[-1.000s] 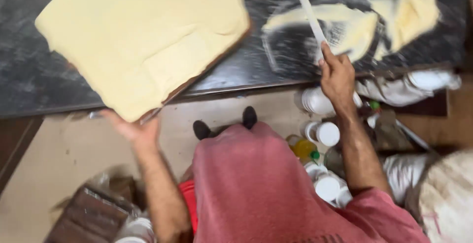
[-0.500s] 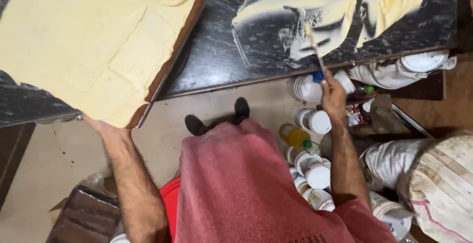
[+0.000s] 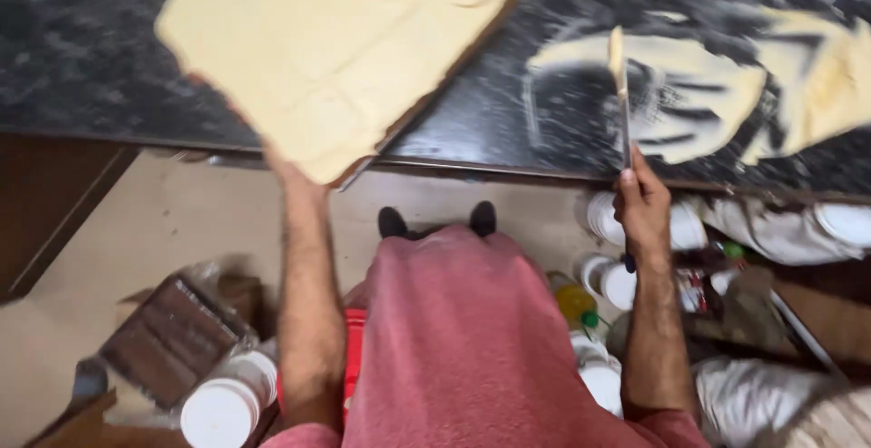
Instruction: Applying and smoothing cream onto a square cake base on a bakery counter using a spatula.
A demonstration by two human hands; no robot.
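Note:
A large flat board (image 3: 345, 49) covered in a pale yellow paste layer lies tilted over the front edge of the dark stone counter (image 3: 82, 67). My left hand (image 3: 292, 176) grips it from underneath at its near corner, mostly hidden by the board. My right hand (image 3: 641, 207) holds a long thin spatula (image 3: 621, 94) by its handle, blade pointing away over a smear of the same yellow paste (image 3: 717, 94) on the counter. The blade tip carries some paste.
On the floor under the counter stand several white lidded tubs (image 3: 617, 280), a yellow bottle (image 3: 575, 303) and white sacks (image 3: 771, 230). A brown wrapped package (image 3: 172, 339) and a white tub (image 3: 222, 407) lie at the lower left. My shoes (image 3: 435, 221) are near the counter edge.
The board has shifted right and further onto the counter with my left hand beneath it. My right hand with the spatula has drawn back toward the counter's front edge.

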